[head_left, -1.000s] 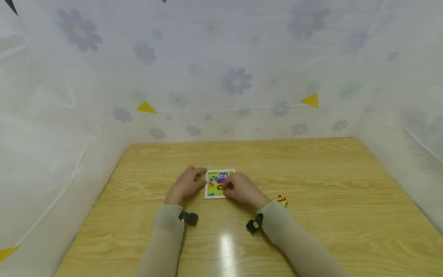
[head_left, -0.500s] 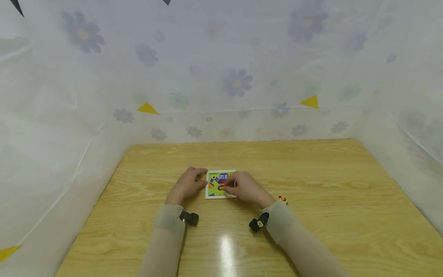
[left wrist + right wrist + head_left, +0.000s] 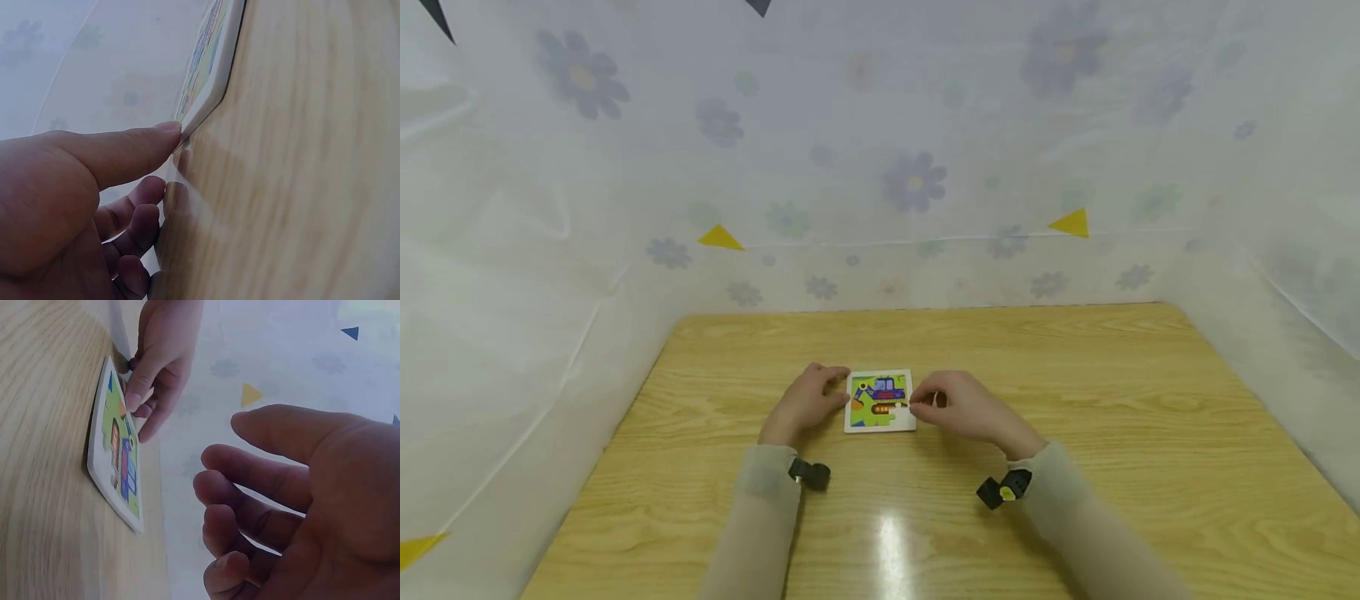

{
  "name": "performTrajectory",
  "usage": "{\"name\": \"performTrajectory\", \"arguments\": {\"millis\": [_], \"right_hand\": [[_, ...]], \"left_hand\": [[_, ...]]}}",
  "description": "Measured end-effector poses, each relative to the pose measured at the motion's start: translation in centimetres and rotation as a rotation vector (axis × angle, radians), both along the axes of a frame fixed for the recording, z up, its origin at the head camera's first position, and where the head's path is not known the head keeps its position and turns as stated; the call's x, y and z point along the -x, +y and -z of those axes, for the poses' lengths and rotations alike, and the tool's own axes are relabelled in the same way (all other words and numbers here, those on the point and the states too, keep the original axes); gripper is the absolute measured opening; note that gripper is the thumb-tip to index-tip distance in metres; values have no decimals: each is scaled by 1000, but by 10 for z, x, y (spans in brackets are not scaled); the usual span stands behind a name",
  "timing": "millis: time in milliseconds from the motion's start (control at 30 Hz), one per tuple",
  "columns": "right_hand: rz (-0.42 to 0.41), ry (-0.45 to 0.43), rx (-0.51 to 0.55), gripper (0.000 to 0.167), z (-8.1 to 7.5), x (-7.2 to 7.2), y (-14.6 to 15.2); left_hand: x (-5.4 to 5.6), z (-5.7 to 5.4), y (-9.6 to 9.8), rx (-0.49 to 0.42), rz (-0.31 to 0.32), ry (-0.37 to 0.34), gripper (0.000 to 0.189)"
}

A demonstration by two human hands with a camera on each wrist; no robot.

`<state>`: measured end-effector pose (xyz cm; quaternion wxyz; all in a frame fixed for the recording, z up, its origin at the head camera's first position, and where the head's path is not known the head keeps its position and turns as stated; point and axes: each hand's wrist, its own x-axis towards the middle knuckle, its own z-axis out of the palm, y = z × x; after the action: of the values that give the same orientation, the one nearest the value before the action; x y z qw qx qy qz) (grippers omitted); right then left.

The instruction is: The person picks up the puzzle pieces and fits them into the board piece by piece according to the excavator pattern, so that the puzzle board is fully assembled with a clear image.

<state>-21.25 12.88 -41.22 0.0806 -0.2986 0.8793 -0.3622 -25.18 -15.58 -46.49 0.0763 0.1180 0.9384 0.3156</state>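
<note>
A small square jigsaw puzzle (image 3: 880, 396) in a white frame lies on the table, showing a purple and orange excavator on green. Its lower right part is bare white. My left hand (image 3: 808, 402) rests at the frame's left side, thumb and forefinger touching the edge. In the left wrist view the thumb (image 3: 134, 153) meets the white rim, while the other fingers bend loosely near the tabletop. Just off the puzzle's right edge hovers my right hand (image 3: 966, 407). The right wrist view shows its fingers (image 3: 228, 494) loosely bent, thumb apart, and nothing between them.
The wooden table (image 3: 880, 500) is enclosed by white flower-patterned sheeting (image 3: 917, 108) at the back and sides. Yellow triangles (image 3: 721, 237) mark the sheeting. Black cameras (image 3: 810, 475) are strapped to both wrists.
My right hand has moved right, off the puzzle, uncovering its lower right part. A loose puzzle piece seen earlier on the right is now hidden behind that arm. The left hand stays put.
</note>
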Motion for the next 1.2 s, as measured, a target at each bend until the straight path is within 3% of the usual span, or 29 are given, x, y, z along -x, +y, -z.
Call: {"name": "performTrajectory", "arguments": {"millis": [367,667,1200], "right_hand": [[40,-7,3,21,3,-8,47],[57,-49,34,27,5,-13,68],[83,-52,-65,28,16,-16,104]], "left_hand": [[0,1,-1,-7,0,-10,48],[-1,0,-2,-6,-2,-14,47],[-1,-2,1,-4,-3,-13,48]]}}
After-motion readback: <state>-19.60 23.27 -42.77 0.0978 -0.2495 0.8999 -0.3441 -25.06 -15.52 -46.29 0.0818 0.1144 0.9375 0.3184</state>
